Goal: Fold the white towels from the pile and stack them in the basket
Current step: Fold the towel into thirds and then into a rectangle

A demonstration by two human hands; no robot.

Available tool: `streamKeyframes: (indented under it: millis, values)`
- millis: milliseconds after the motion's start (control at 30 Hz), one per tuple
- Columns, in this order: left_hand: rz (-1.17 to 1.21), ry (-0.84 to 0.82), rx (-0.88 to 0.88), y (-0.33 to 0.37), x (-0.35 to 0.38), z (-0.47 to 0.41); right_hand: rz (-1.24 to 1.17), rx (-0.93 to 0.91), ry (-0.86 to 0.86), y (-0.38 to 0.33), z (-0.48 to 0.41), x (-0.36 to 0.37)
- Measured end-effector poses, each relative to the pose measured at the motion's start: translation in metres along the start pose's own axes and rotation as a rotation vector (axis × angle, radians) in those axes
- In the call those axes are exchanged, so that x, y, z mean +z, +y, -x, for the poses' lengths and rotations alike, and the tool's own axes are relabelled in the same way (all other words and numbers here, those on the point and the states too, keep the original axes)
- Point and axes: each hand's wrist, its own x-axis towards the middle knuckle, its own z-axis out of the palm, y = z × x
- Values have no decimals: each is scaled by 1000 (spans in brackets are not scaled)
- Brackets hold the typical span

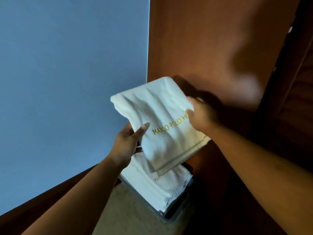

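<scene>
both forearms reach in from the near edge, and the two hands meet on one folded white towel (pixel 157 116) held in the air. left hand (pixel 126 141) grips the towel's near-left edge, thumb on top and fingers underneath. right hand (pixel 201 114) grips its right edge, thumb pressed on the top face beside gold lettering that reads "marco polo ho". the towel hangs tilted, just above a dark basket (pixel 179 211) on the beige floor (pixel 127 209). inside the basket lies another folded white towel (pixel 160 184), partly hidden by the held one. a blue surface (pixel 67 82) fills the left, and a brown wooden panel (pixel 203 39) stands far right.
</scene>
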Motion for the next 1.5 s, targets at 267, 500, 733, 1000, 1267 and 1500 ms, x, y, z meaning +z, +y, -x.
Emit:
streamKeyframes:
  millis: [267,500,733,1000,1267,1500]
  values:
    - [19,17,-182,-89,15,-42,68,47,-137,67,-16,106]
    - [48,228,-329,-189,30,-52,-44,36,-322,130,-12,207]
    - [-32,300,-460,-244,26,-48,-128,-11,-493,166,7,295]
    - [-769,517,-308,-255,-6,-89,275,-10,-672,156,1,326]
    - [-1651,-386,28,-263,-8,-204,-53,-88,-586,133,35,340]
    - [-1786,-492,-83,-289,-10,-236,-51,144,-687,145,60,339]
